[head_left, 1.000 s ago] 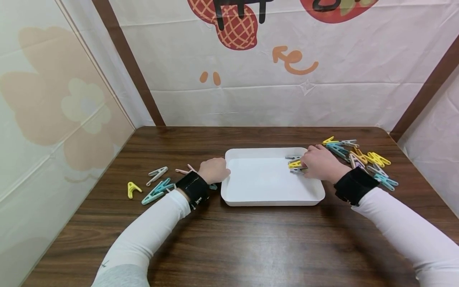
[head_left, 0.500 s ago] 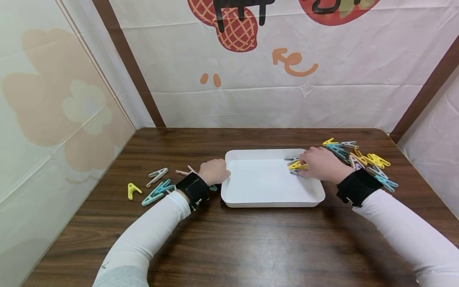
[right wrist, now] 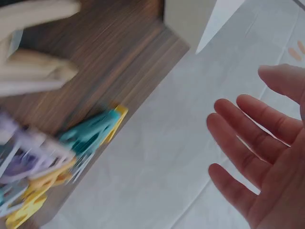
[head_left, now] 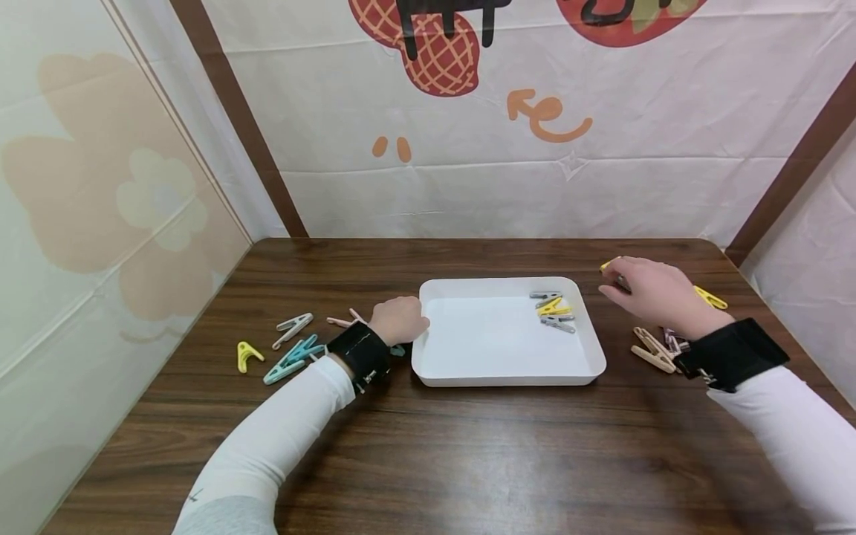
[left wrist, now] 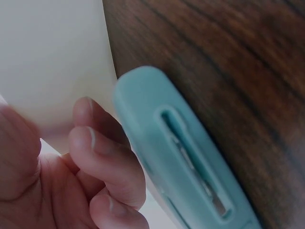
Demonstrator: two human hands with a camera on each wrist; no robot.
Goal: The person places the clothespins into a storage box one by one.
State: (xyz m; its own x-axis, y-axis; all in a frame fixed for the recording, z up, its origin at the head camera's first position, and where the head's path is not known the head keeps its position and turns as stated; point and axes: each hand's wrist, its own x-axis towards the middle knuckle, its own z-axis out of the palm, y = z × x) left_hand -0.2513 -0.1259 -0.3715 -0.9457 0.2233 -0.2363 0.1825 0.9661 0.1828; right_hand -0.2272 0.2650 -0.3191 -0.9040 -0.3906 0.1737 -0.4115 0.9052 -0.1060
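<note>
White clothespins, grey ones and a yellow clothespin (head_left: 554,307) lie at the right end of the white tray (head_left: 495,372). My left hand (head_left: 399,319) holds the tray's left rim, fingers curled against its outer wall in the left wrist view. Just beside those fingers is a teal clothespin (left wrist: 190,157). My right hand (head_left: 658,293) hovers over the right-hand pile, partly covering it. In the right wrist view its fingers are spread and hold nothing. A beige clothespin (head_left: 654,351) lies below that wrist, and a teal clothespin (right wrist: 90,130) tops the pile.
Left of the tray lie a yellow clothespin (head_left: 249,356), a pale clothespin (head_left: 294,328), a teal clothespin (head_left: 293,360) and a pink one partly behind the left hand. A printed cloth (head_left: 428,197) stands along the table's far edge.
My right hand has let go of the yellow clothespin in the tray and moved right over the pile. A beige clothespin now shows nearer the front there. The left hand has stayed put.
</note>
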